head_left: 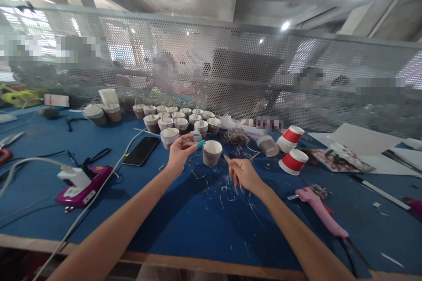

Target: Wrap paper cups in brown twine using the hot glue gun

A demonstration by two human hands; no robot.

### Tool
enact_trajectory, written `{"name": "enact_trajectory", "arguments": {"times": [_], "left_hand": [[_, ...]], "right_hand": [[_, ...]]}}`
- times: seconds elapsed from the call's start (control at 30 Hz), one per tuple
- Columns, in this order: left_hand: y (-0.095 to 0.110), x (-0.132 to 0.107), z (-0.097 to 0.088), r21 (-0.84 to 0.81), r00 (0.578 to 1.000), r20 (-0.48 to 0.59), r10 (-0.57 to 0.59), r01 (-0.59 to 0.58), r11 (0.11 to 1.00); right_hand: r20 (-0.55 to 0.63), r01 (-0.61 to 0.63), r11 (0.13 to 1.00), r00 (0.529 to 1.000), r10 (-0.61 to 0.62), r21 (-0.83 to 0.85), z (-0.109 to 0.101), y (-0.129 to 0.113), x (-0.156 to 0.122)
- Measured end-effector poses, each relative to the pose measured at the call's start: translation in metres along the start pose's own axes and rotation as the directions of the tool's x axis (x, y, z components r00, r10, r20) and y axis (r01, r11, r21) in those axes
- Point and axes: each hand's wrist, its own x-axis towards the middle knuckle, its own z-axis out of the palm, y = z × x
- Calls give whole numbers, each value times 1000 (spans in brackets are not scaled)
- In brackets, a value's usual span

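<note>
Two bare hands are flanking a small grey pot [212, 157], which is standing upright near the middle of the blue worktop [198, 232]. The left hand [180, 156] is hovering at nine o'clock from the pot, a teal tip [200, 143] at its digits pointing towards the rim; whether those digits are pinching anything, I cannot tell. The right hand [243, 173] is hanging at about four o'clock, fingers curling inward, with a thin strand [256, 216] trailing below; whether it is gripping that, I cannot tell either.

Nothing visible is steadying the pot, so a careless brush from either hand could be tipping it. Between ten and eleven o'clock, handled pots [180, 124] are crowding together, and a left-hand slip could be toppling several. Loose clippings [227, 188] are lying around six o'clock, where they could be clinging to anything tacky. Towards four o'clock, a pink glue gun [321, 210] is resting beside the right forearm; an outward swing could be knocking it, perhaps burning skin if it is heating. Around nine o'clock, a white cable [116, 167] is snaking past, inviting a snag.
</note>
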Motion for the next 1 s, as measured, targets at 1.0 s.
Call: {"name": "enact_trajectory", "arguments": {"times": [1.0], "left_hand": [[0,-1,0,-24,1000,-22,-15,15,1000]], "right_hand": [[-30,35,993,999,-38,-112,2,-5,-3]]}}
